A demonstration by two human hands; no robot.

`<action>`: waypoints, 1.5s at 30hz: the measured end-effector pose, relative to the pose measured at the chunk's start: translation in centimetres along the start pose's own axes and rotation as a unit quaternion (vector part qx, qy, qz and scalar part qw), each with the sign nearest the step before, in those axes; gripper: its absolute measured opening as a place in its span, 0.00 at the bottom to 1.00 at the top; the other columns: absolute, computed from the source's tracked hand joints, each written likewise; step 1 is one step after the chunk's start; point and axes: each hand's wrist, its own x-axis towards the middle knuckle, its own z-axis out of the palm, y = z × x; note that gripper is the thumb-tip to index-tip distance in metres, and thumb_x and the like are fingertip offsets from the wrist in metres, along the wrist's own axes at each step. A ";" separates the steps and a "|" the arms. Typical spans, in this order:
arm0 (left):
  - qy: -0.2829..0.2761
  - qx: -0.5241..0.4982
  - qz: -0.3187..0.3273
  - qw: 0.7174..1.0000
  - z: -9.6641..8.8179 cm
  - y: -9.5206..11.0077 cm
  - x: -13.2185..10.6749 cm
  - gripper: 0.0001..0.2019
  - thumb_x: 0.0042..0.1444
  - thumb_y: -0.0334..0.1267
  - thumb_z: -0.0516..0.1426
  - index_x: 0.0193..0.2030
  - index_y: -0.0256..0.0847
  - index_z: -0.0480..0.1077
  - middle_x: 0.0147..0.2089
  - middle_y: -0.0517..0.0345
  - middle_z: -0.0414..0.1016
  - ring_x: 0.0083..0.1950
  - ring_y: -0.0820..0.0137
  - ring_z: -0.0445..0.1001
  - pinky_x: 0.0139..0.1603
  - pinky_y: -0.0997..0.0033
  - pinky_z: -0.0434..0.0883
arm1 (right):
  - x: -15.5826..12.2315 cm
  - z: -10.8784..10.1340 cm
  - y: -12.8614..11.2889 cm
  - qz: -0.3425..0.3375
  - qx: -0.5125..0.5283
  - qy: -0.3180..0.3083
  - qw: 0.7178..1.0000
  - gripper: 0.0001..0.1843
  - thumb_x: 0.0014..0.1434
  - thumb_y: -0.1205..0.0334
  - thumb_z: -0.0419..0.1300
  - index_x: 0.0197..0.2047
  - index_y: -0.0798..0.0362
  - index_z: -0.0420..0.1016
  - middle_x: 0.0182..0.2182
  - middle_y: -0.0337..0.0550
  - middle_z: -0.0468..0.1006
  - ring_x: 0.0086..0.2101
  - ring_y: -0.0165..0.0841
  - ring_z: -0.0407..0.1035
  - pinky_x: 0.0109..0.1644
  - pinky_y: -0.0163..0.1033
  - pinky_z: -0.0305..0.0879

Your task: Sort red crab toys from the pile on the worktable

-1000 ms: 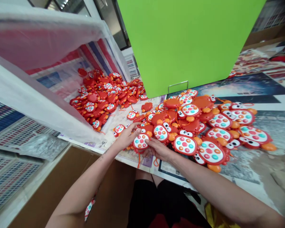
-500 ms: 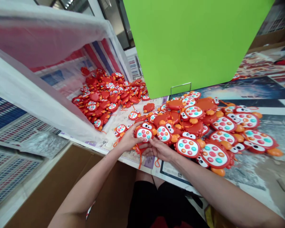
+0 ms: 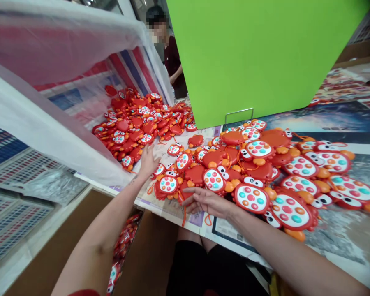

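Head view: picking up seems the step, the left hand (image 3: 148, 163) splayed beside the toy heap (image 3: 137, 122) and likely needing to close on one, the right hand (image 3: 209, 202) loosely open near the scattered toys (image 3: 252, 198).

Both arms (image 3: 268, 238) stretched out, left hand (image 3: 148, 162) front-left of the green board (image 3: 259, 57), fingers kinda spread, right hand (image 3: 207, 200) in front of it, fingers loosely bent.

Green panel (image 3: 259, 57) facing you.
Printed sheets (image 3: 320, 117) cover your counter (image 3: 169, 137); slatted crates (image 3: 27, 164) left, cardboard box (image 3: 160, 238) below.
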 end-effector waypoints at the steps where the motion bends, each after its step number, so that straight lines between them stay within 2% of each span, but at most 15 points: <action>1: 0.005 0.051 -0.064 0.997 -0.1 -1.5 0.6 0.36 0.53 0.37 0.60 0.67 0.34 0.54 0.72 0.37 0.47 0.72 0.49 0.47 0.70 0.46 0.51 | 0.0 0.0 0.0 0.001 0.000 -0.003 1.000 0.29 0.59 0.52 0.66 0.59 0.55 0.65 0.47 0.55 0.80 0.40 0.35 0.78 0.46 0.40 0.70; 5: 0.021 0.156 -0.267 0.951 -0.4 -6.8 2.3 0.36 0.52 0.42 0.60 0.66 0.35 0.54 0.73 0.34 0.43 0.70 0.38 0.46 0.64 0.35 0.55 | 0.2 -0.2 0.2 0.002 -0.010 -0.007 1.000 0.27 0.60 0.53 0.65 0.59 0.54 0.66 0.47 0.54 0.79 0.40 0.35 0.78 0.45 0.40 0.70; 9: -0.012 0.163 -0.309 0.937 0.0 -10.3 3.6 0.36 0.51 0.50 0.59 0.64 0.36 0.57 0.68 0.35 0.53 0.68 0.36 0.51 0.60 0.36 0.61 | 0.2 -0.2 0.3 0.002 -0.013 -0.004 1.000 0.27 0.60 0.53 0.65 0.59 0.53 0.67 0.47 0.54 0.79 0.40 0.35 0.78 0.45 0.40 0.69; 14: -0.057 0.189 -0.383 0.902 0.8 -11.9 5.6 0.43 0.45 0.62 0.59 0.63 0.38 0.58 0.67 0.33 0.52 0.64 0.30 0.56 0.54 0.33 0.64 | 0.3 -0.1 0.2 0.008 -0.008 -0.006 1.000 0.28 0.57 0.52 0.68 0.57 0.53 0.69 0.47 0.53 0.79 0.40 0.35 0.77 0.43 0.38 0.69; 17: -0.053 0.196 -0.390 0.898 1.0 -12.0 6.1 0.40 0.47 0.59 0.59 0.63 0.35 0.60 0.65 0.31 0.54 0.63 0.29 0.57 0.53 0.33 0.65 | 0.4 -0.2 0.2 0.009 -0.006 -0.007 1.000 0.27 0.57 0.52 0.68 0.57 0.52 0.70 0.47 0.53 0.79 0.40 0.35 0.77 0.43 0.38 0.70; 20: -0.038 0.209 -0.345 0.914 1.0 -11.9 5.6 0.31 0.53 0.50 0.56 0.60 0.33 0.63 0.63 0.30 0.58 0.61 0.33 0.61 0.53 0.38 0.66 | 0.4 -0.2 0.1 0.011 -0.007 -0.006 1.000 0.28 0.56 0.52 0.68 0.57 0.52 0.69 0.46 0.52 0.79 0.40 0.35 0.77 0.44 0.39 0.70; 24: -0.035 0.206 -0.292 0.933 0.0 -11.6 4.2 0.26 0.53 0.43 0.57 0.56 0.30 0.66 0.61 0.28 0.61 0.58 0.37 0.67 0.54 0.42 0.66 | 0.3 -0.1 0.0 0.013 -0.013 -0.003 1.000 0.28 0.56 0.52 0.68 0.57 0.53 0.69 0.46 0.53 0.79 0.40 0.35 0.78 0.43 0.38 0.71; 28: -0.003 0.164 -0.274 0.947 -2.2 -9.7 3.7 0.24 0.52 0.45 0.58 0.53 0.32 0.69 0.58 0.30 0.66 0.55 0.42 0.70 0.53 0.47 0.68 | 0.3 -0.3 0.1 0.010 -0.026 -0.006 1.000 0.27 0.58 0.54 0.67 0.58 0.53 0.68 0.48 0.53 0.79 0.40 0.34 0.78 0.44 0.38 0.71; 31: 0.098 -0.033 -0.261 0.960 -3.8 -6.2 3.0 0.21 0.49 0.47 0.60 0.45 0.32 0.71 0.49 0.38 0.74 0.52 0.49 0.73 0.52 0.55 0.70 | 0.2 -0.3 0.0 0.008 -0.033 -0.012 0.999 0.27 0.58 0.54 0.67 0.58 0.53 0.68 0.48 0.54 0.79 0.41 0.35 0.78 0.44 0.38 0.70; 34: 0.149 -0.234 -0.223 0.935 -4.6 -1.1 -0.4 0.22 0.53 0.52 0.56 0.46 0.36 0.69 0.47 0.48 0.77 0.47 0.61 0.75 0.47 0.66 0.73 | 0.0 -0.1 -0.1 -0.002 -0.035 -0.019 0.999 0.30 0.57 0.54 0.68 0.59 0.53 0.67 0.48 0.54 0.79 0.41 0.35 0.78 0.45 0.39 0.71; 35: 0.139 -0.324 -0.204 0.913 -4.8 0.7 -2.4 0.23 0.52 0.54 0.57 0.47 0.37 0.68 0.48 0.49 0.76 0.46 0.63 0.76 0.47 0.67 0.73 | 0.0 -0.1 -0.1 -0.007 -0.032 -0.021 0.999 0.31 0.56 0.54 0.68 0.60 0.52 0.66 0.49 0.54 0.78 0.41 0.35 0.77 0.46 0.40 0.71; 37: 0.053 -0.476 -0.187 0.858 -4.8 4.1 -7.3 0.27 0.46 0.55 0.62 0.47 0.39 0.68 0.46 0.52 0.77 0.45 0.63 0.77 0.45 0.66 0.74 | -0.2 -0.1 0.0 -0.017 -0.020 -0.025 0.999 0.34 0.56 0.54 0.69 0.62 0.50 0.63 0.50 0.53 0.77 0.42 0.35 0.77 0.47 0.41 0.71; 41: -0.177 -0.554 -0.234 0.779 -4.1 8.3 -16.3 0.25 0.42 0.50 0.68 0.44 0.40 0.71 0.40 0.52 0.79 0.40 0.61 0.78 0.43 0.64 0.76 | -0.4 -0.4 0.6 -0.035 -0.005 -0.014 0.999 0.35 0.53 0.48 0.69 0.61 0.48 0.65 0.49 0.50 0.77 0.42 0.35 0.76 0.45 0.42 0.72; 43: -0.229 -0.567 -0.252 0.750 -3.4 9.0 -18.5 0.24 0.42 0.50 0.68 0.43 0.41 0.72 0.40 0.52 0.79 0.40 0.62 0.79 0.43 0.64 0.76 | -0.5 -0.5 0.7 -0.028 -0.013 -0.017 0.999 0.34 0.52 0.46 0.69 0.58 0.50 0.68 0.46 0.49 0.79 0.41 0.35 0.76 0.42 0.39 0.73; 45: -0.234 -0.587 -0.264 0.729 -2.8 9.1 -19.0 0.24 0.42 0.51 0.68 0.43 0.41 0.72 0.39 0.53 0.79 0.40 0.63 0.79 0.43 0.65 0.76 | -0.6 -0.4 0.6 -0.008 -0.025 -0.027 0.999 0.33 0.53 0.45 0.68 0.57 0.52 0.69 0.43 0.50 0.79 0.39 0.36 0.76 0.37 0.38 0.74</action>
